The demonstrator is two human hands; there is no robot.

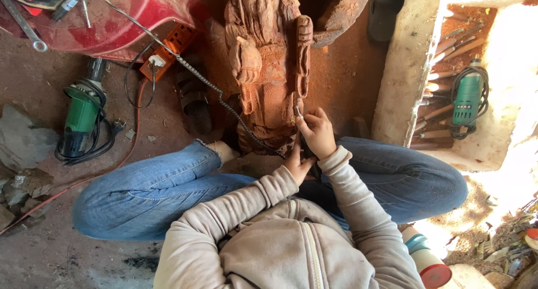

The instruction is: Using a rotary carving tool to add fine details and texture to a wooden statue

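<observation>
Carving: the reddish-brown wooden figure [269,59] lies on the dusty floor straight ahead of your crossed legs, its base end nearest your knees and its top pointing away from you.
Right hand: your right hand [318,133] sits at the figure's lower right edge, fingers curled tight around a small metal carving tool [297,112] whose tip meets the wood.
Left hand: your left hand [297,164] is just below the right one, close to the figure's base; its fingers are bent, but you cannot tell from here whether they clasp anything.
Flexible shaft: a ribbed cable [213,87] runs slantwise over the figure's left side, from the upper left down toward your hands.
Power strip: an orange power strip [168,49] lies just left of the figure, beside a red casing [129,20].
Left grinder: a green power tool [81,118] with its coiled cord rests well to the left of the figure.
Right grinder: a second green power tool [467,98] lies well to the right of the figure, in a recess beside a row of wooden-handled chisels [443,70].
Sandal: a dark sandal [193,101] lies just left of the figure's lower half.
</observation>
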